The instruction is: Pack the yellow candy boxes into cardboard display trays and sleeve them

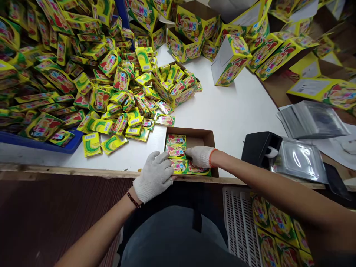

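Observation:
An open brown display box [209, 139] lies at the table's front edge, with several small yellow-green packs [175, 151] laid flat along its left side and front. My left hand [156, 173], in a white glove, rests at the box's front left corner, its fingers spread over the rim and nearest packs. Inside the box, my right hand [200, 155], also gloved, has its fingers bent down beside the packs. Its fingertips are partly hidden, and whether they hold a pack does not show.
A large heap of packs [97, 100] spills from a blue bin [72, 142] at left. Behind stands a filled box [185, 97]. Folded cartons [229, 66] fill the back right. A black tape dispenser [257, 148] and clear plastic covers [302, 159] sit at right.

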A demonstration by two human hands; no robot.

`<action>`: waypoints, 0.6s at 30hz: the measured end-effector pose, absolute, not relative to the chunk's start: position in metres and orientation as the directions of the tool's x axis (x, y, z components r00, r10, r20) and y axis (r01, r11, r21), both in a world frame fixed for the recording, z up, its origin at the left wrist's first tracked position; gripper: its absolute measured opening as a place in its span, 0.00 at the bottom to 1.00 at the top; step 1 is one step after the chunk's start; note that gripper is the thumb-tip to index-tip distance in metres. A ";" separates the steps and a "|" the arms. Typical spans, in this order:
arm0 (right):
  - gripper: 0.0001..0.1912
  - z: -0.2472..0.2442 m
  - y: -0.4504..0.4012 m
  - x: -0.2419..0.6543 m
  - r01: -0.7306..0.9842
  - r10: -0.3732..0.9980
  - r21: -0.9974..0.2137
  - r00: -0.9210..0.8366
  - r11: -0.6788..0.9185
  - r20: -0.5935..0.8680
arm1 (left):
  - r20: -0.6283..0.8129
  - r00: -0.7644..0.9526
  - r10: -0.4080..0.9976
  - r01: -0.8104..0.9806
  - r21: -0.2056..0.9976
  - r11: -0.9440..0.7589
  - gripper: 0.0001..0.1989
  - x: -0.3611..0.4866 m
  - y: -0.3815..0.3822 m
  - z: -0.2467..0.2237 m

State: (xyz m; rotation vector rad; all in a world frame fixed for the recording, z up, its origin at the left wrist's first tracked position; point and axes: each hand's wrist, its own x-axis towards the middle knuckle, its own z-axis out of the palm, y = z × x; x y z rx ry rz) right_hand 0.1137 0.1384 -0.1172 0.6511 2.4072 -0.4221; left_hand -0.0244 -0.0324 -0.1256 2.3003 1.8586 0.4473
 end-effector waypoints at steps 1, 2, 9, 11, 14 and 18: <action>0.18 -0.115 0.136 0.118 0.535 0.376 -0.109 -0.711 0.838 -0.594 | 0.131 0.189 0.973 0.931 0.291 -0.220 0.05 -0.024 -0.033 -0.126; 0.17 -0.113 0.134 0.123 0.523 0.389 -0.078 -0.718 0.849 -0.577 | 0.127 0.190 0.974 0.934 0.284 -0.219 0.05 -0.024 -0.034 -0.127; 0.14 -0.130 0.125 0.129 0.487 0.297 -0.037 -0.590 0.873 -0.750 | 0.210 0.135 0.968 0.874 0.436 -0.216 0.10 -0.039 -0.035 -0.124; 0.12 -0.137 0.127 0.128 0.455 0.264 -0.057 -0.608 0.889 -0.749 | 0.259 -0.081 0.962 0.898 0.439 -0.042 0.11 -0.063 -0.023 -0.120; 0.09 -0.136 0.130 0.129 0.465 0.258 -0.117 -0.664 0.878 -0.701 | 0.212 -0.422 0.882 0.895 0.254 0.367 0.17 -0.106 0.005 -0.113; 0.07 -0.113 0.137 0.128 0.588 0.356 -0.294 -0.742 0.754 -0.568 | 0.058 -0.518 0.854 0.855 0.003 0.518 0.14 -0.144 0.038 -0.110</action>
